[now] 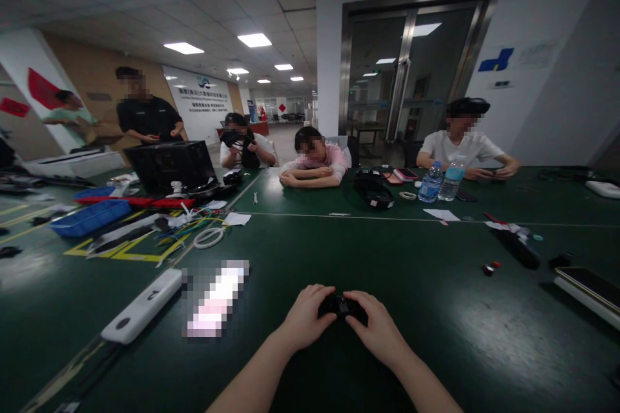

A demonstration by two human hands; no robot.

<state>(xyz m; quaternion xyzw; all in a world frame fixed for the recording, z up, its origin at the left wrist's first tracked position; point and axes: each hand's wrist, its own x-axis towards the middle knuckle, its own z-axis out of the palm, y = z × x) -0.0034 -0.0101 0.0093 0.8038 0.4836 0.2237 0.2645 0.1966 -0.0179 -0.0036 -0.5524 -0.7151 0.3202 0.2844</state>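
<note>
Left hand (304,319) and right hand (380,326) are gripping small black object (343,306) over green worktop (426,258); white bar (144,306) is lying to left.

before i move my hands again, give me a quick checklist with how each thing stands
1. Left hand on the small black object: ok, touching its left side.
2. Right hand on it: ok, touching its right side.
3. Black object fully visible: not ok, both hands partly cover it.
4. Grip firm: cannot tell from this view.
5. Long white case away from the hands: ok, apart, to the left.
6. Clear bottle with blue cap upright: ok.
</note>
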